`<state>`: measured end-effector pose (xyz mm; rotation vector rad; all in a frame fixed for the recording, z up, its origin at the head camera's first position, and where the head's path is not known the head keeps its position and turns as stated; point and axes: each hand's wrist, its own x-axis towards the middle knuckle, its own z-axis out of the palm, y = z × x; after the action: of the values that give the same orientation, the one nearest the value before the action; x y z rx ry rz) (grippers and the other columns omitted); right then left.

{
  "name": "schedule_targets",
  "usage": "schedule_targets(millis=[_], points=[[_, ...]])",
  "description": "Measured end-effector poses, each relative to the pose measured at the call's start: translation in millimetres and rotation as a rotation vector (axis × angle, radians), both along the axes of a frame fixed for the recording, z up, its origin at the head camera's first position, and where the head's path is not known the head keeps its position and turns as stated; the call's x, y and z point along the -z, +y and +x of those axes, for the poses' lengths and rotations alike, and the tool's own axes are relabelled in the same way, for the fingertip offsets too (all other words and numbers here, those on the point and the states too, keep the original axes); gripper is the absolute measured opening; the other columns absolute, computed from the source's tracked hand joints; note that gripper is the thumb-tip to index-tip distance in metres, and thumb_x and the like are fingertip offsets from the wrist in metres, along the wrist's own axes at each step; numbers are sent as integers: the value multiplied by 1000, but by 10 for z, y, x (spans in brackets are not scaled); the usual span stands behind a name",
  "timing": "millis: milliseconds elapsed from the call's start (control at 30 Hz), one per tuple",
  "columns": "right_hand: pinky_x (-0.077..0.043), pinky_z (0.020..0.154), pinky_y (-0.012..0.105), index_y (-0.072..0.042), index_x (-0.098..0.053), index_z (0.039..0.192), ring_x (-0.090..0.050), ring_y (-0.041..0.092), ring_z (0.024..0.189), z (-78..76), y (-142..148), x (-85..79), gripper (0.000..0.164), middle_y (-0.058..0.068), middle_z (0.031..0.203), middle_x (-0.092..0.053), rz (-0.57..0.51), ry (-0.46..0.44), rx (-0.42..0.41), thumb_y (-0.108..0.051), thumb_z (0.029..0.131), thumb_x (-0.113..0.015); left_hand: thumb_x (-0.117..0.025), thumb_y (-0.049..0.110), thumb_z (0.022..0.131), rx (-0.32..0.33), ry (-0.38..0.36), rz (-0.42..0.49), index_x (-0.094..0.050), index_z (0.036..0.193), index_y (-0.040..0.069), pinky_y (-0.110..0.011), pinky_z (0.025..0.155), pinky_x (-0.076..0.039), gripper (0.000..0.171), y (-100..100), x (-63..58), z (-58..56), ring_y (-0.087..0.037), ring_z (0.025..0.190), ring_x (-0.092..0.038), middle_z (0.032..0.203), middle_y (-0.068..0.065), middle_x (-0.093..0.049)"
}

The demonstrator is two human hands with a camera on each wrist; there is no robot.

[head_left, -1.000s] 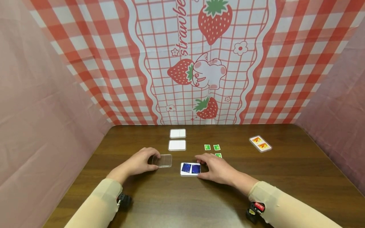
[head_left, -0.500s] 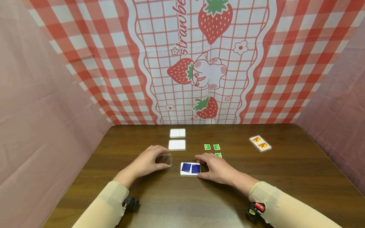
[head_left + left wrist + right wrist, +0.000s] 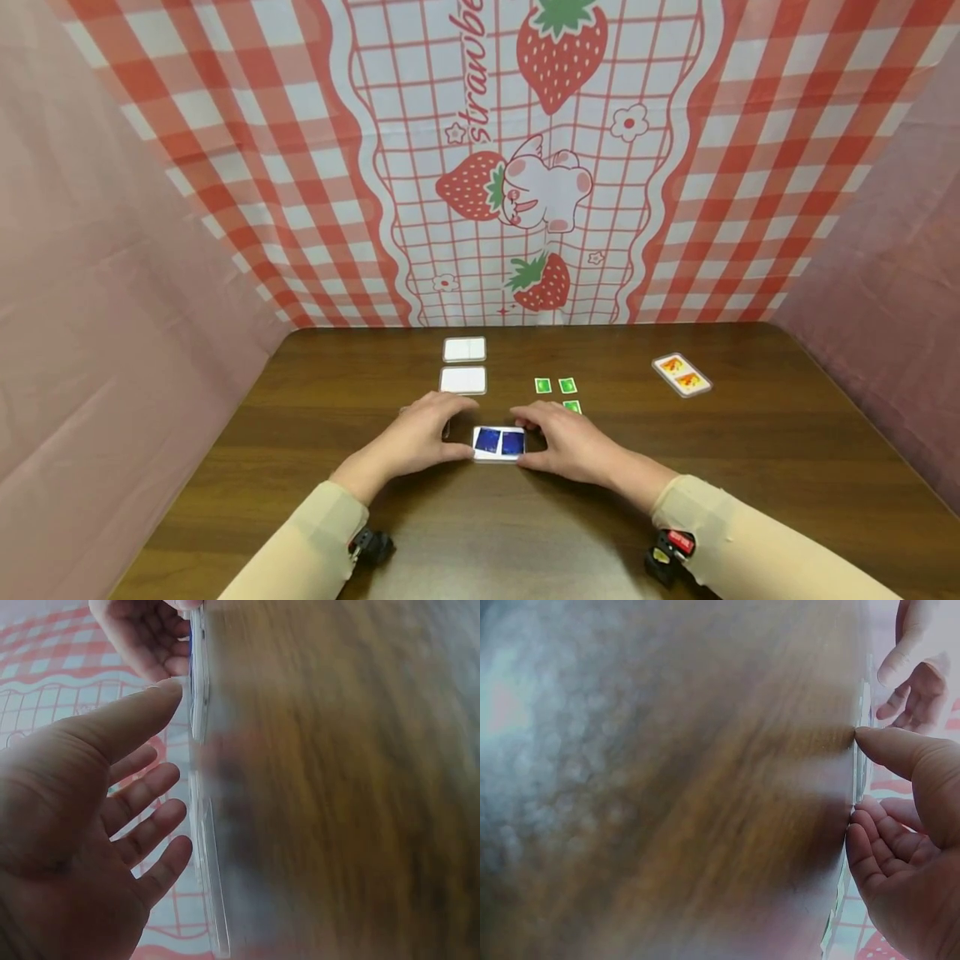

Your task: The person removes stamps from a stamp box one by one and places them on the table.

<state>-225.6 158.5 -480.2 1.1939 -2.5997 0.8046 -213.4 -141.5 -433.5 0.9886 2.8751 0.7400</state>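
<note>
Brown wooden tabletop [image 3: 480, 533] spreads beneath our hands. Nearest, between our fingers, lies a flat white case with two dark blue squares [image 3: 500, 444]. Our right hand [image 3: 570, 442] pinches its right end, thumb on the near edge, fingertips at the far one. Our left hand [image 3: 408, 433] is spread wide, thumb by the left end; we cannot tell whether it touches. A clear case [image 3: 214, 877] lies under those left fingers. Just past our right fingertips sit three green squares [image 3: 543, 386]; beyond our left, two white cases [image 3: 463, 380].
</note>
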Motion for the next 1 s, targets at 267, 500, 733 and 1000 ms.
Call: schedule_targets(millis=[267, 500, 733, 1000], points=[[-59, 92, 45, 3, -70, 136, -67, 21, 105, 193, -102, -333, 61, 6, 113, -72, 62, -73, 54, -25, 89, -95, -94, 30, 91, 67, 31, -24, -69, 142, 6, -55, 114, -49, 62, 79, 3, 4, -31, 135, -62, 141, -10, -71], [-59, 89, 45, 0, -71, 135, -66, 16, 104, 126, -74, -214, 62, 0, 112, -72, 52, -38, 52, -34, 89, -94, -95, 29, 90, 85, 31, -59, -70, 142, 7, -54, 115, -48, 62, 118, 7, 6, -31, 134, -63, 139, -9, -72], [-58, 88, 39, -3, -70, 138, -65, 15, 103, -13, -8, 37, 62, 1, 113, -71, 1, 21, -3, -38, 92, -92, -94, 26, 90, 83, 42, -61, -71, 138, 7, -55, 112, -50, 56, 138, 26, 4, -31, 130, -64, 134, -10, -73], [-59, 87, 41, 1, -71, 134, -65, 17, 102, 132, -68, -253, 57, 4, 111, -71, 30, -61, 16, -29, 91, -93, -92, 45, 91, 122, 94, 16, -72, 137, 16, -52, 109, -53, 58, 27, 445, -239, -23, 127, -64, 131, -1, -73]])
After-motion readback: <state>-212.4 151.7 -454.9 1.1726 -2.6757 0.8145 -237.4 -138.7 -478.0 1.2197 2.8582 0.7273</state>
